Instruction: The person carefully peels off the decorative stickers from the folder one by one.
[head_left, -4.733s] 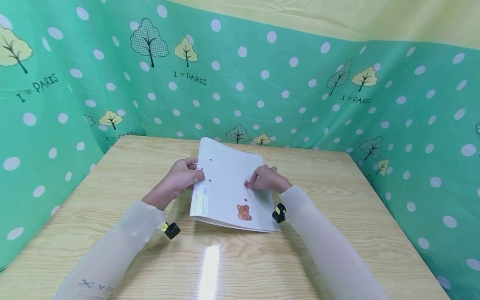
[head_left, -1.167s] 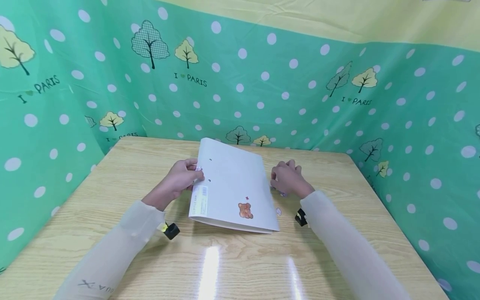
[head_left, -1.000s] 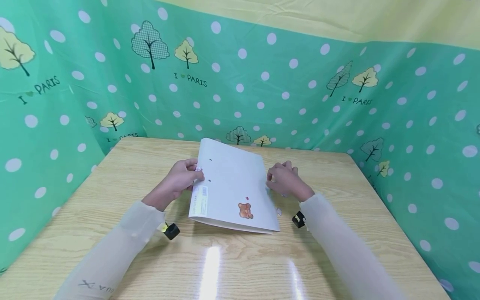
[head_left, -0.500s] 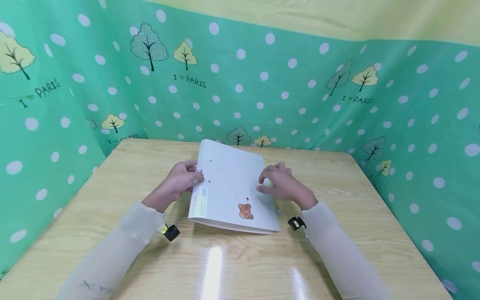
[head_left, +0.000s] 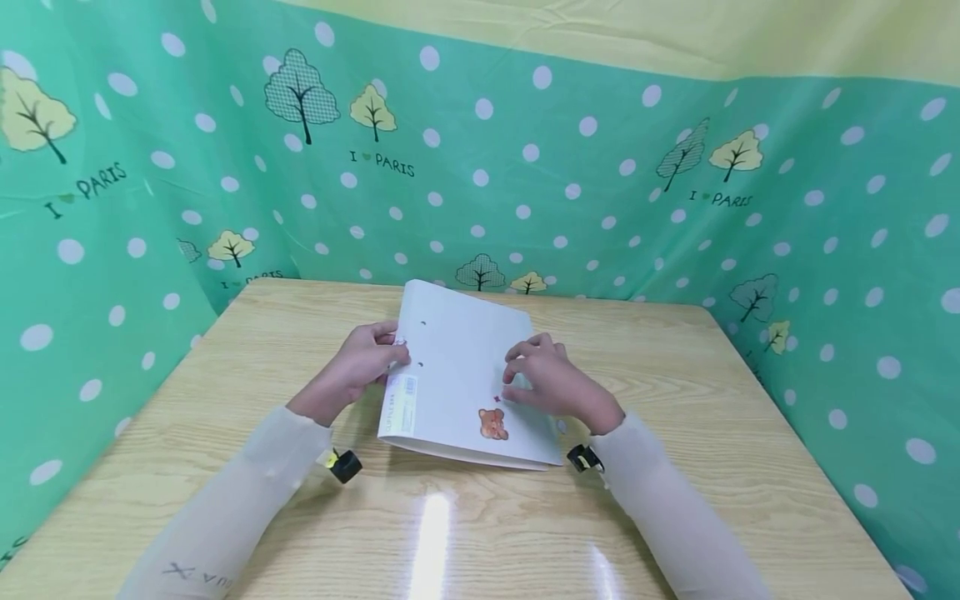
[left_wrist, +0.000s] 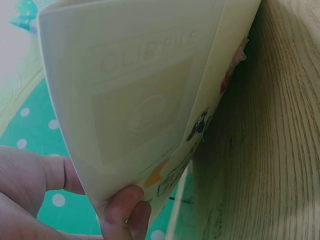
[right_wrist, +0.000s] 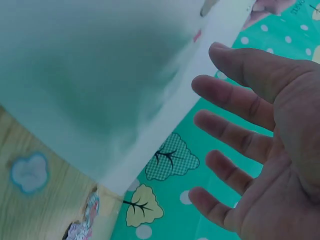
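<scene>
A white file folder (head_left: 465, 350) stands tilted on the table, with a brown bear sticker (head_left: 492, 423) and a small red star-shaped sticker (head_left: 497, 398) on its cover. My left hand (head_left: 360, 362) grips its left edge, thumb on the front cover. In the left wrist view, fingertips (left_wrist: 125, 205) curl over the other side of the folder (left_wrist: 135, 100), which bears "CLIP FILE" lettering and several stickers. My right hand (head_left: 555, 379) is over the folder's right part, fingertips close to the star. In the right wrist view its fingers (right_wrist: 232, 95) are spread and hold nothing.
A cloud-shaped sticker (right_wrist: 30, 172) and other colourful stickers (right_wrist: 82, 220) lie on the wooden table (head_left: 645, 500), right of the folder. A green polka-dot curtain (head_left: 480, 167) closes in the back and sides.
My right hand first pinched a red sticker at the cover, then was at the table right of the folder, and now has come left over the cover. My left hand keeps its grip.
</scene>
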